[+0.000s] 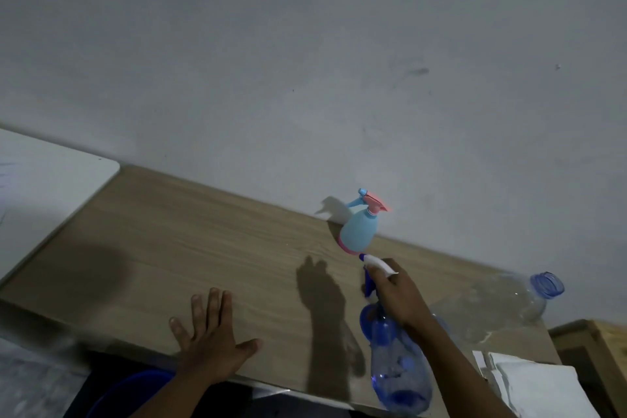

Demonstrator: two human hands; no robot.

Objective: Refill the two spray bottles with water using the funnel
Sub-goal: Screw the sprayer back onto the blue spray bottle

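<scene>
The right hand [397,293] curls over the white-and-blue spray head [376,263] of the translucent blue spray bottle [402,373], which stands at the near edge of the wooden table [203,248]. The left hand [212,341] lies flat on the tabletop, fingers spread and holding nothing, well apart from the bottle.

The step in hand looks like taking this head off so the bottle can be filled. It would go better with the left hand brought across to grip the bottle's body, since it stands so close to the edge and a one-handed twist could tip it. The turn should be made at the collar rather than the trigger. The head should then be lifted straight up so the dip tube clears the neck.

A round blue shape [368,321] just beside the bottle's neck may be the funnel, though the dim light leaves that unsure. The second bottle, a light blue and pink spray bottle [359,231], stands with its head on, farther back by the wall [305,61]. A large clear water bottle [502,305] sits to the right with its blue neck open.

The table has a pale wood grain and carries hard shadows of the hand and bottles. White paper [536,383] lies on its near right corner. A white board [44,187] adjoins it at the left, a blue basin [135,394] shows below the near edge, and a wooden cabinet [597,346] stands at the right. The wall is plain, grey and scuffed.
</scene>
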